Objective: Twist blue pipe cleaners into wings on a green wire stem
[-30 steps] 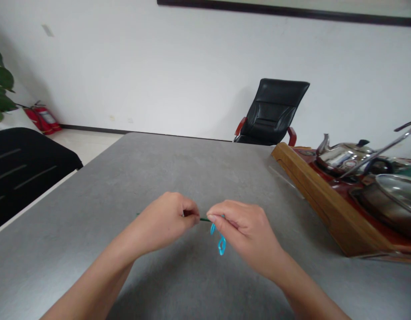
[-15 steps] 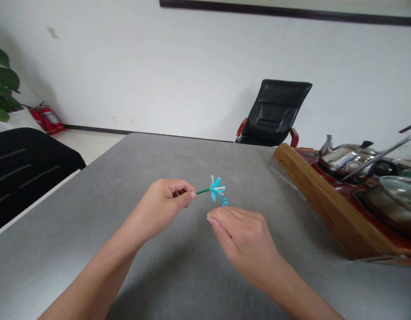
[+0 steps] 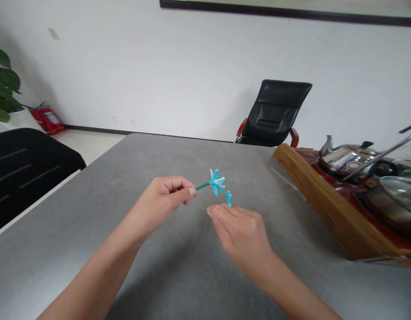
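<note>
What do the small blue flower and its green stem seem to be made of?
The blue flower looks like bent pipe cleaner or coated wire, with a glossy finish; pale, shiny spots on its petals suggest beads. The green stem looks like thin, matte, covered wire, though it is too small to be sure.

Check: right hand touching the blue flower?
Cannot tell. In the head view, the lowest petal of the flower ends right at the top edge of the right hand, with no clear gap or contact.
</note>
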A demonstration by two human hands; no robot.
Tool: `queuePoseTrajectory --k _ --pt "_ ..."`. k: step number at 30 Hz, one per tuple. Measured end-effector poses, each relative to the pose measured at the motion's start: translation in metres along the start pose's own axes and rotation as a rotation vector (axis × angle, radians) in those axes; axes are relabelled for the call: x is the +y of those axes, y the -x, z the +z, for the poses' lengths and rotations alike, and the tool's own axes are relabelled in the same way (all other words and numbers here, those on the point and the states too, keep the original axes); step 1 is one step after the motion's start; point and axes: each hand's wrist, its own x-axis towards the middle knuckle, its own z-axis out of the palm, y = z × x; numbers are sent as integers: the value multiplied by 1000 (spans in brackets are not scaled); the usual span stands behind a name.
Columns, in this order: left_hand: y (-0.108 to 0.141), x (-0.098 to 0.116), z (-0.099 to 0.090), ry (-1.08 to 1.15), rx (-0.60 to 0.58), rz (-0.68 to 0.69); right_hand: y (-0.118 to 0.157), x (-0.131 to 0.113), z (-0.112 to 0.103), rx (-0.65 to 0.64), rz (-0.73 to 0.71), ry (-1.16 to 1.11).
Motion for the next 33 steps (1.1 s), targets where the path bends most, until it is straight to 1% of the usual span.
queuePoseTrajectory --k 3,6,9,12,13,17,19,21,24,27,30,33 --pt "1 3 0 85 -28 -30 0 3 6 15 49 -46" --pt "2 4 -1 161 -84 -64 0 9 11 16 100 -157" --pt "3 4 -3 199 -152 -83 -2 15 15 -10 147 -286" --pt "3 3 -4 192 -232 -110 -5 19 17 -38 233 -442" --pt "3 3 -5 190 -278 -121 -6 20 17 -39 260 -506" --pt "4 2 -5 155 -393 -124 -9 23 18 -36 260 -785" --pt "3 2 -5 109 -453 -116 -11 26 20 -57 275 -885" --pt "3 1 -4 66 -513 -104 -12 29 21 -98 319 -951" --pt "1 -2 -4 27 -587 -73 -12 34 21 -171 356 -1000" --pt "1 -6 -3 -21 -636 -45 -13 37 17 -196 330 -981" --pt "2 -9 -1 -102 -658 -34 -13 36 13 -208 272 -917" --pt "4 -10 2 -205 -651 -25 -13 33 11 -225 237 -843"
